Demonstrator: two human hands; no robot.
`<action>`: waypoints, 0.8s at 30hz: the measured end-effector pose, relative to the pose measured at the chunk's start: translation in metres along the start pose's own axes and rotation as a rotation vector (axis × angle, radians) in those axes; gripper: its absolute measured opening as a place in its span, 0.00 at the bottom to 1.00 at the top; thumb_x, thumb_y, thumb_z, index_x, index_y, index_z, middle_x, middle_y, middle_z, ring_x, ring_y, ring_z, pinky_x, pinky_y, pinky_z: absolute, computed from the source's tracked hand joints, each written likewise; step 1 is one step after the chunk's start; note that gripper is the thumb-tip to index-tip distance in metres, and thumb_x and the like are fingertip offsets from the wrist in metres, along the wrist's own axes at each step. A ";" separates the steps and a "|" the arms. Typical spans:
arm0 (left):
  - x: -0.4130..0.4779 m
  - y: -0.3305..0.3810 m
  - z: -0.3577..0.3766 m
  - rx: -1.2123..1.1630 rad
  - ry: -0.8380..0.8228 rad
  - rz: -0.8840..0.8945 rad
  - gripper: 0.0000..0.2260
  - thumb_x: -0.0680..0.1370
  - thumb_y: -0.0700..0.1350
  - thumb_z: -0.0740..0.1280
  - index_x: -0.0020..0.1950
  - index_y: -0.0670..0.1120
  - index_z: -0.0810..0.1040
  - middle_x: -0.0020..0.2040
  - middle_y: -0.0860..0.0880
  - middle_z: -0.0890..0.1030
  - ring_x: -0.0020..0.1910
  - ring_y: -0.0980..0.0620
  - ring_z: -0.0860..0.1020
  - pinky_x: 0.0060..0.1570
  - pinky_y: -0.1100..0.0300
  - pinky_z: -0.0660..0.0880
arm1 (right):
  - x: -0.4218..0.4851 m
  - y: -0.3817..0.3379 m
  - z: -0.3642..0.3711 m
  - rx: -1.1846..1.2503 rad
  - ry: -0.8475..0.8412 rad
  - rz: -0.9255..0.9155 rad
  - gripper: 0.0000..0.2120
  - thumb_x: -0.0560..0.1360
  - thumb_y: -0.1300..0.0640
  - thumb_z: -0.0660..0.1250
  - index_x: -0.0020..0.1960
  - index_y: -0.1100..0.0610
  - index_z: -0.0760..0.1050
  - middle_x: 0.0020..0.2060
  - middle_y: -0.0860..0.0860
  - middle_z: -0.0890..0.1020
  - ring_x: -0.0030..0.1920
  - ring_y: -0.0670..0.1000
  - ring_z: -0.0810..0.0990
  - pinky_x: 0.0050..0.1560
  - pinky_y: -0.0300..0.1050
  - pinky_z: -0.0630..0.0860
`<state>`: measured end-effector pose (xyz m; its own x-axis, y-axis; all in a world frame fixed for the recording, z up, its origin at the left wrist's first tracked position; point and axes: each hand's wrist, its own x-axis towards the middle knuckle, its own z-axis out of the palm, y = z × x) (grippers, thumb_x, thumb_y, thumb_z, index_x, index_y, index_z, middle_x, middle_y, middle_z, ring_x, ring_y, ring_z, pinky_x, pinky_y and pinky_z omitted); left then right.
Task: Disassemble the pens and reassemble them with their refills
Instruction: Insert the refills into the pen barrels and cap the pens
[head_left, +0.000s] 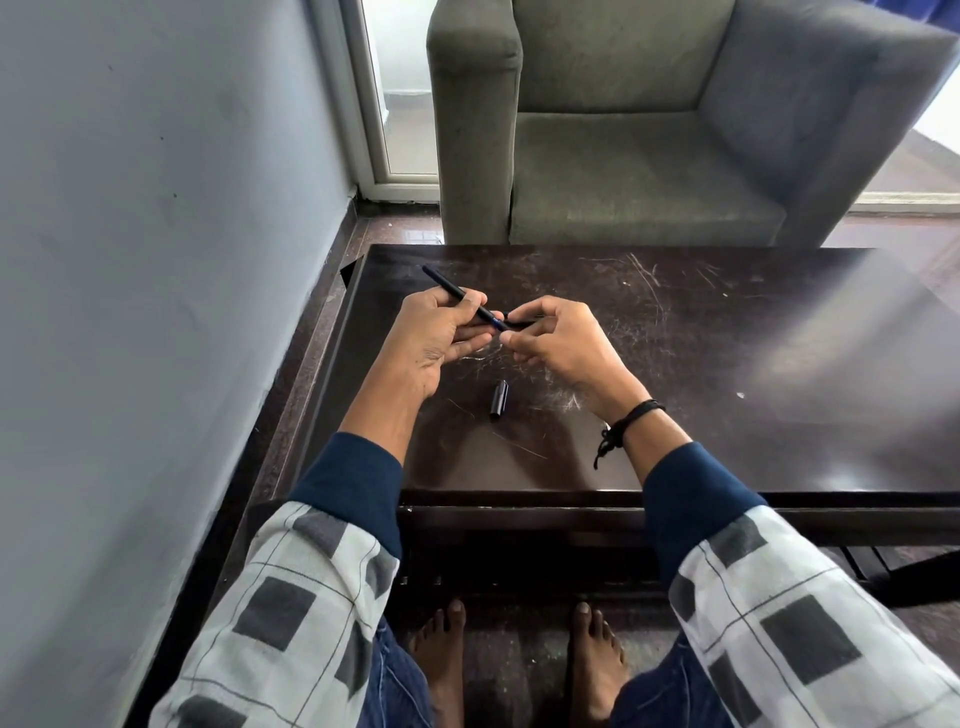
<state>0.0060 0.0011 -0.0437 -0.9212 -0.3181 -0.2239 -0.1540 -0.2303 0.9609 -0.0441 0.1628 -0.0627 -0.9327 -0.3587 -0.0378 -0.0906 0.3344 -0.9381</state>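
Observation:
My left hand (441, 332) is closed around a slim dark pen barrel (447, 287) that slants up and to the left above the table. A short blue stretch of the pen (497, 323) shows between my hands. My right hand (558, 340) pinches a small dark piece (524, 321) at that lower end; whether it is joined to the barrel I cannot tell. A black pen cap (498, 397) lies loose on the table just below my hands.
The dark, scratched wooden table (701, 364) fills the middle of the view. A grey armchair (649, 156) stands just beyond its far edge. A wall runs along the left. My bare feet rest on the floor under the near edge.

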 end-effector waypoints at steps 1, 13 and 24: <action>0.000 0.000 0.000 -0.002 0.002 0.002 0.06 0.81 0.39 0.66 0.55 0.39 0.80 0.47 0.40 0.86 0.46 0.46 0.86 0.48 0.55 0.83 | 0.001 0.001 0.000 -0.020 0.011 0.005 0.12 0.71 0.59 0.79 0.51 0.55 0.81 0.40 0.56 0.87 0.41 0.56 0.86 0.47 0.54 0.82; 0.002 -0.001 0.000 0.001 0.012 0.019 0.06 0.82 0.39 0.65 0.54 0.38 0.80 0.48 0.39 0.86 0.48 0.46 0.86 0.50 0.55 0.83 | 0.001 0.000 -0.001 -0.060 0.027 0.003 0.04 0.72 0.59 0.78 0.44 0.54 0.83 0.37 0.54 0.87 0.38 0.51 0.84 0.51 0.60 0.83; 0.002 -0.001 0.001 -0.003 0.017 0.016 0.05 0.81 0.38 0.65 0.51 0.38 0.80 0.49 0.37 0.85 0.48 0.44 0.86 0.51 0.54 0.83 | -0.001 -0.002 -0.001 -0.025 0.026 0.003 0.06 0.72 0.61 0.78 0.47 0.59 0.82 0.38 0.57 0.86 0.36 0.50 0.83 0.46 0.52 0.82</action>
<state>0.0037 0.0016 -0.0451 -0.9173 -0.3372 -0.2117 -0.1387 -0.2276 0.9638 -0.0434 0.1638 -0.0604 -0.9417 -0.3349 -0.0309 -0.0966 0.3573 -0.9290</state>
